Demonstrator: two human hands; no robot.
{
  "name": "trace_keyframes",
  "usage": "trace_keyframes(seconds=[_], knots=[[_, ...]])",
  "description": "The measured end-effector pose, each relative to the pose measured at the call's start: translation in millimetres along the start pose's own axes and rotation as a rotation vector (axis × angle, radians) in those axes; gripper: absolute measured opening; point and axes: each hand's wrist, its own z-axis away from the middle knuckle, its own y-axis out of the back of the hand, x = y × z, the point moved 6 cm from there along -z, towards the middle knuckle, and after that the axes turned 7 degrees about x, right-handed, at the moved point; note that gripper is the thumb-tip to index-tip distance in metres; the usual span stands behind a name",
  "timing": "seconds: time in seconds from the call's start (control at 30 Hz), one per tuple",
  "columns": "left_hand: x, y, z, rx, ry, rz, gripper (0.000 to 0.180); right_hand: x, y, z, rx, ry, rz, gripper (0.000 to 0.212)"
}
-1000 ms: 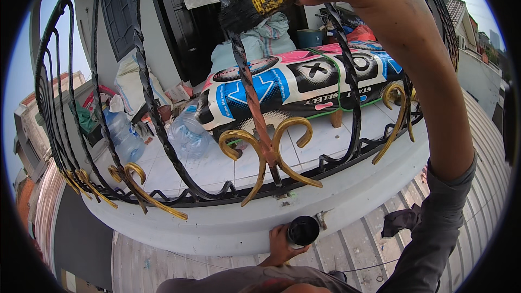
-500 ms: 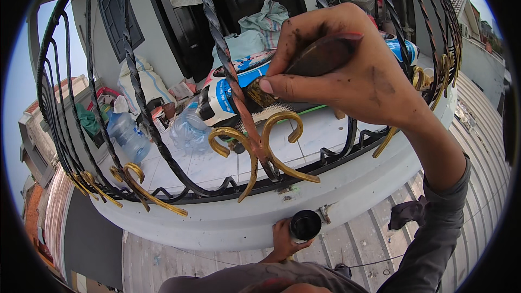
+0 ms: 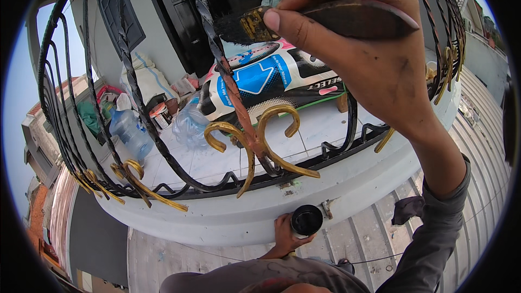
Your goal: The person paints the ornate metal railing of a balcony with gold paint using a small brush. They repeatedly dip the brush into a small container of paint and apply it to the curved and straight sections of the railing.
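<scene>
My right hand [image 3: 374, 70], smeared with dark paint, is closed round a paintbrush [image 3: 358, 19] with a dark wooden handle. The dark bristles point left, at the side of a twisted railing bar [image 3: 203, 8], and look to touch it. Black covers this bar's upper part, while a reddish-brown stretch shows lower down. Gold scrolls [image 3: 285, 111] curl out from its foot. Low in front of the white ledge, my left hand [image 3: 284, 237] grips a small can [image 3: 307, 221] with black paint inside.
More twisted black bars [image 3: 133, 70] with gold scrolls curve along the white ledge [image 3: 239, 222]. Behind them lie a printed long package [image 3: 260, 78], a water jug [image 3: 130, 133] and a white sack [image 3: 146, 81]. Corrugated roofing [image 3: 358, 244] extends below, with a dark cloth [image 3: 408, 210].
My right hand and the paintbrush have moved up along the bar, from its reddish-brown stretch to the black part. My left hand still grips the paint can in nearly the same place.
</scene>
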Motion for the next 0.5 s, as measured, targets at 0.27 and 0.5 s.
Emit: trace_keyframes(seconds=[0.27,0.5], knots=[[-3,-3,2,0.000,-0.031,-0.038,0.091,7,3,9,0.078,0.029,-0.116,0.014],[-4,-3,2,-0.010,-0.037,-0.030,0.093,4,-6,23,-0.017,0.040,-0.167,0.015]])
